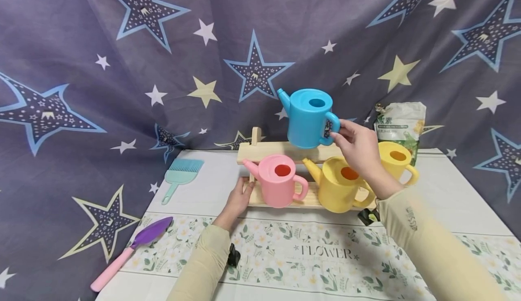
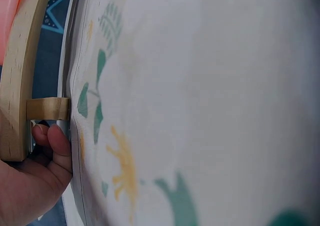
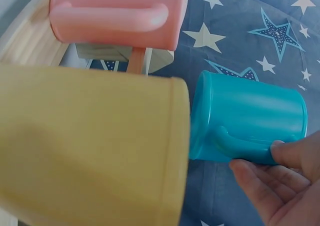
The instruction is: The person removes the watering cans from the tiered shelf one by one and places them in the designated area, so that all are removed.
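My right hand (image 1: 359, 145) pinches the handle of a blue watering can (image 1: 308, 122), which is upright with its spout to the left. Its base overlaps the upper board of a two-tier wooden plant stand (image 1: 264, 151); whether they touch I cannot tell. On the lower board are a pink watering can (image 1: 277, 183) and a yellow watering can (image 1: 335, 190). My left hand (image 1: 238, 201) grips the stand at the left end of that lower board. Curled fingertips (image 2: 59, 141) show beside the stand's foot in the left wrist view. Close to the right wrist camera, the yellow can (image 3: 90, 146) looms large.
Another yellow watering can (image 1: 395, 158) stands right of the stand, before a white printed bag (image 1: 400, 122). To the left lie a mint brush (image 1: 182, 174) and a purple trowel with pink handle (image 1: 134, 251). A star-patterned curtain (image 1: 228, 16) hangs behind the table (image 1: 220, 165).
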Demonstrator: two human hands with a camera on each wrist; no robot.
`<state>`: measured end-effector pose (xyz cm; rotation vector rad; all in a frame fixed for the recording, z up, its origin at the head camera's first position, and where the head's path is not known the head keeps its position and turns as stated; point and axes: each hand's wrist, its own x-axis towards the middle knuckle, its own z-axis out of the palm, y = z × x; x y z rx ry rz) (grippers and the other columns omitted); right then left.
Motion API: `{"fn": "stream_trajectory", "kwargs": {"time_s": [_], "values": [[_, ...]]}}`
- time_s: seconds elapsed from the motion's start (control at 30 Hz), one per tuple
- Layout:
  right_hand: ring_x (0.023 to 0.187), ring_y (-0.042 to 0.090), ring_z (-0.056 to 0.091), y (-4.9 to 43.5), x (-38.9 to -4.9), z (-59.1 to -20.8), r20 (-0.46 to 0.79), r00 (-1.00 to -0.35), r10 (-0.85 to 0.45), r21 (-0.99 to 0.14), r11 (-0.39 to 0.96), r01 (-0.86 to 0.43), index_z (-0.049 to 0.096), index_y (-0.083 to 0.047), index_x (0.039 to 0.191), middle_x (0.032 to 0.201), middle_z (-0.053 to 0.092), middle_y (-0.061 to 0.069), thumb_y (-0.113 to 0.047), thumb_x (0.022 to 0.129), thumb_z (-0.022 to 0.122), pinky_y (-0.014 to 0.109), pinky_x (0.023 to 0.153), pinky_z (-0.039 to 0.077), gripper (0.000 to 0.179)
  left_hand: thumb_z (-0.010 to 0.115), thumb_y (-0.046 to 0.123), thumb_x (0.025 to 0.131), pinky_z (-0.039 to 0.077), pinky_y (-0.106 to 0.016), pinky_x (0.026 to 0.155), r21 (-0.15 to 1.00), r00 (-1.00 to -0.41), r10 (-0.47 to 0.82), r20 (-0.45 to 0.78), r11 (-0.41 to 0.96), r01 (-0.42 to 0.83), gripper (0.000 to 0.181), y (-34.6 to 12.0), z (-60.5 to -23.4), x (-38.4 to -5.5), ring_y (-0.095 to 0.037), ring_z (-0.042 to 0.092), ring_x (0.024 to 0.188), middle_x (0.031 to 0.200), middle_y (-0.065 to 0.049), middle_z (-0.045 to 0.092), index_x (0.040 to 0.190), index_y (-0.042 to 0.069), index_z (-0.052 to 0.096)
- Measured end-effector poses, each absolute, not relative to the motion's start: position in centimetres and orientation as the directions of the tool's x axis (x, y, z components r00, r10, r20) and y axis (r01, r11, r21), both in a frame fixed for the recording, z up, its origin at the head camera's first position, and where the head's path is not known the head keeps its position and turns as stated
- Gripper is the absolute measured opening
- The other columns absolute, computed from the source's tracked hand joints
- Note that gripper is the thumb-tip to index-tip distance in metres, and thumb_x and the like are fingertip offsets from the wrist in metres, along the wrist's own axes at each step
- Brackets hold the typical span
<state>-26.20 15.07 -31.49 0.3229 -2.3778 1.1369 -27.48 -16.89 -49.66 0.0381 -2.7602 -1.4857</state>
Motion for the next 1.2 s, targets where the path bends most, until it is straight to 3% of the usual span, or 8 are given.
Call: {"fn": "stream_trajectory", "kwargs": {"time_s": [0.4,0.67,1.0,1.07,1.2], "values": [[0.092,0.035,0.07,17.3,-25.1,-31.1,0.497,-0.867,0.025,-0.682,0.63,-0.372,0.063,0.001,0.123,0.104,0.071,0.02,-0.011,0.096,0.063,0.049,0.083,0.055,0.029,0.04,0.041,0.105,0.037,-0.056,0.104,0.824,-0.999,-0.033,-0.018,0.565,-0.033,0.042,-17.1,-50.0,-27.7,-0.037,0.048,0.128,0.142,-0.018,0.05,0.137,0.015,0.043],[0.091,0.034,0.071,19.3,-24.4,-30.7,0.532,-0.845,0.053,-0.653,0.661,-0.37,0.061,0.001,0.127,0.107,0.071,0.019,-0.012,0.097,0.063,0.043,0.082,0.054,0.033,0.041,0.041,0.105,0.035,-0.057,0.105,0.824,-0.999,-0.031,-0.014,0.565,-0.029,0.043,-17.3,-49.9,-27.8,-0.04,0.045,0.13,0.143,-0.019,0.048,0.138,0.014,0.043],[0.092,0.038,0.07,21.8,-23.4,-30.7,0.537,-0.835,0.122,-0.622,0.726,-0.293,0.062,-0.001,0.129,0.108,0.07,0.021,-0.014,0.096,0.063,0.049,0.082,0.052,0.035,0.037,0.043,0.104,0.034,-0.059,0.106,0.82,-1.0,-0.022,-0.005,0.572,-0.016,0.046,-17.1,-50.1,-27.8,-0.042,0.043,0.132,0.142,-0.022,0.048,0.138,0.012,0.042],[0.089,0.028,0.072,22.3,-23.2,-30.9,0.533,-0.836,0.134,-0.621,0.733,-0.278,0.062,-0.002,0.129,0.107,0.07,0.02,-0.014,0.096,0.064,0.033,0.08,0.055,0.035,0.038,0.043,0.104,0.032,-0.059,0.107,0.82,-1.0,-0.022,-0.008,0.572,-0.02,0.046,-17.1,-50.1,-27.8,-0.042,0.041,0.133,0.144,-0.021,0.047,0.138,0.012,0.042],[0.074,-0.015,0.061,23.2,-22.8,-31.2,0.518,-0.842,0.148,-0.643,0.717,-0.27,0.061,-0.001,0.13,0.108,0.07,0.021,-0.016,0.096,0.064,0.003,0.067,0.044,0.037,0.039,0.043,0.105,0.03,-0.058,0.109,0.822,-1.0,-0.022,-0.017,0.569,-0.026,0.045,-17.1,-50.0,-27.7,-0.04,0.039,0.135,0.145,-0.02,0.046,0.139,0.014,0.042]]}}
